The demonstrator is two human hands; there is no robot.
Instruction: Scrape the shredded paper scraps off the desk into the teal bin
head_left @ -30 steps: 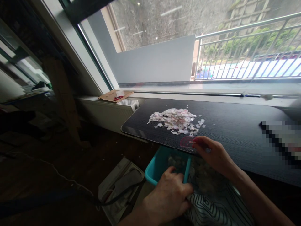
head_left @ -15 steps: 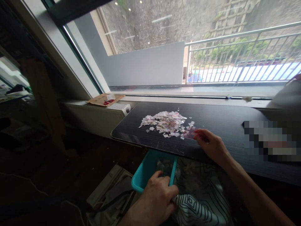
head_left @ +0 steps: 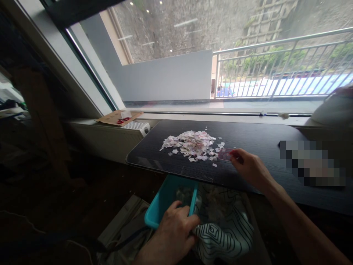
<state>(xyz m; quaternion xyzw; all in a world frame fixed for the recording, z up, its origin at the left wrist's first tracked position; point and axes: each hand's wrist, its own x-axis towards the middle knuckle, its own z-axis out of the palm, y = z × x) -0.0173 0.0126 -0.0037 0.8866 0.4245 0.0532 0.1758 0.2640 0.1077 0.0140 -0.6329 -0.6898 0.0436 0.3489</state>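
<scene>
A heap of small whitish-pink paper scraps [head_left: 194,143] lies on the dark tabletop. My right hand [head_left: 249,167] is closed, pinching a thin see-through pinkish plastic card [head_left: 224,154] at the right edge of the scraps. Below the table edge, my left hand [head_left: 175,228] is closed over the near rim of a teal plastic bin [head_left: 151,217]. The fingers also press against a black-and-white patterned cloth bag [head_left: 217,235] beside it. Some pale bits show dimly inside the bin.
The black table [head_left: 264,147] stands against a window sill. Red scissors [head_left: 123,120] rest on a brown envelope [head_left: 110,117] at the left, above a radiator [head_left: 138,127]. A blurred-out object [head_left: 314,162] lies at the table's right. A white cord trails on the dark floor.
My right hand and the plastic card have drawn slightly right, away from the scraps. The left hand keeps its grip on the bin. The whole view has shifted a little.
</scene>
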